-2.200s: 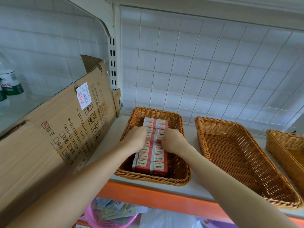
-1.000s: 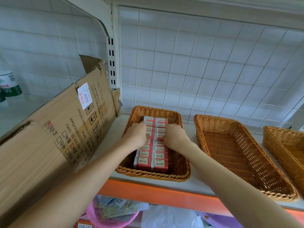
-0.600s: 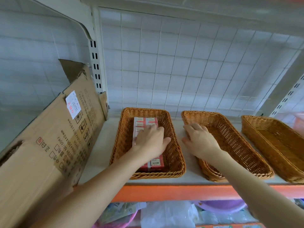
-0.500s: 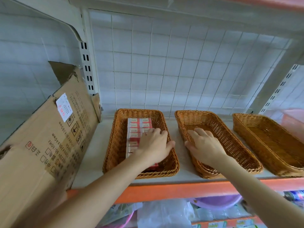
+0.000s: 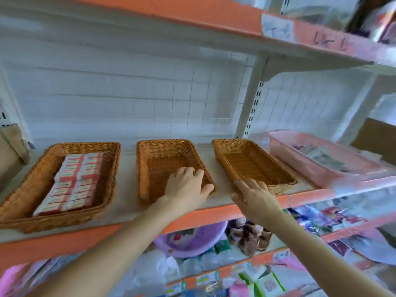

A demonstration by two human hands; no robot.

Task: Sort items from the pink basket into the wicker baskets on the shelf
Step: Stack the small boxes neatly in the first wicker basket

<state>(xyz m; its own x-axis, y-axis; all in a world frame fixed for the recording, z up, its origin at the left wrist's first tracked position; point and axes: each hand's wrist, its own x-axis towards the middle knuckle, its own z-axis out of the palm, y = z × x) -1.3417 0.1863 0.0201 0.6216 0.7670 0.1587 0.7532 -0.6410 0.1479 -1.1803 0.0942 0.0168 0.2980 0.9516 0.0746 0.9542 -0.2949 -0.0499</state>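
Three wicker baskets stand in a row on the white shelf. The left basket point(image 5: 32, 189) holds several red-and-white boxes point(image 5: 72, 181) in two rows. The middle basket point(image 5: 158, 153) has nothing in it; my left hand point(image 5: 186, 187) lies flat over its front right corner, fingers apart, holding nothing. The right basket point(image 5: 246, 153) is likewise bare inside; my right hand point(image 5: 255, 198) rests at its front edge, fingers spread. A pink basket point(image 5: 310, 166) with flat packets stands further right on the same shelf.
An orange-edged shelf point(image 5: 192, 9) hangs overhead. A white upright post point(image 5: 250, 103) rises behind the right basket. Below the shelf sit a purple basin point(image 5: 192, 241) and packaged goods. A cardboard flap point(image 5: 15, 138) shows at the far left. The picture is blurred.
The view has swung right. My left hand left the boxes in the left basket and now lies on the middle basket; my right hand moved from the middle basket to the right one.
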